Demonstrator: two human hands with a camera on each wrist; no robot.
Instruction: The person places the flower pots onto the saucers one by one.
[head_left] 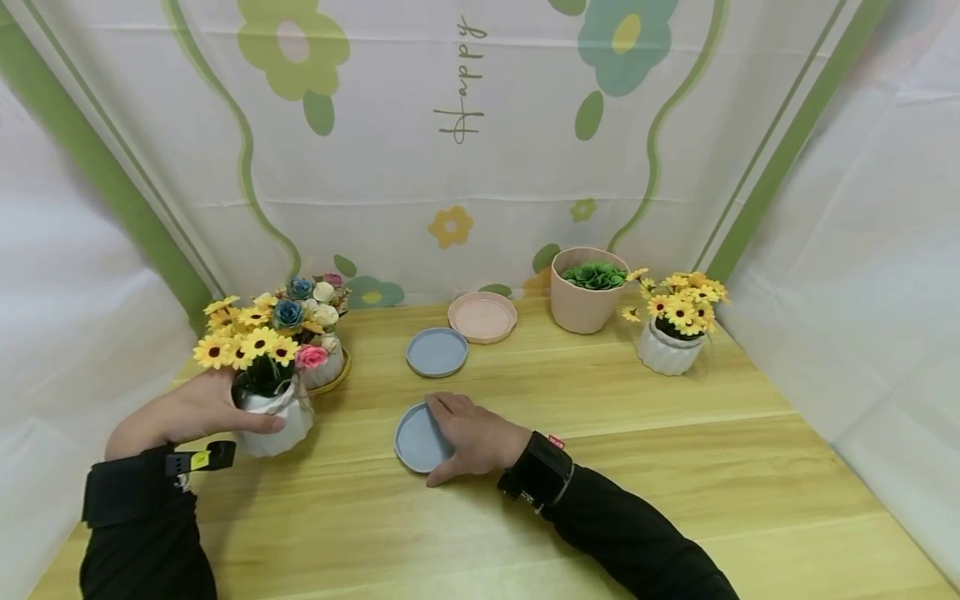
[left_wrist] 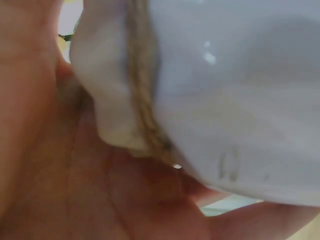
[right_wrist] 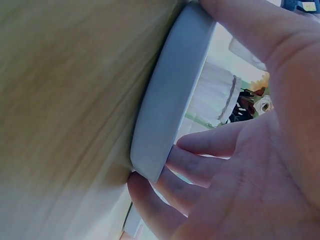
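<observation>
My left hand [head_left: 198, 408] grips a white ceramic pot [head_left: 281, 421] of yellow daisy-like flowers [head_left: 251, 337], thumb across its front. In the left wrist view the pot [left_wrist: 240, 100] fills the picture, with twine [left_wrist: 140, 85] tied round its neck. Whether its base touches the table, I cannot tell. My right hand [head_left: 476, 437] holds a round blue saucer [head_left: 418, 439] by its right side. From the right wrist the saucer [right_wrist: 172, 95] lies on or just above the wood, with the thumb at one end of its rim and the fingertips [right_wrist: 142, 187] at the other.
Behind the left pot, a white pot [head_left: 326, 371] of mixed roses stands on a yellowish saucer [head_left: 337, 385]. Another blue saucer [head_left: 437, 352] and a pink saucer [head_left: 482, 317] lie farther back. A pink pot [head_left: 585, 304] with greenery and a white pot [head_left: 667, 350] of yellow flowers stand right.
</observation>
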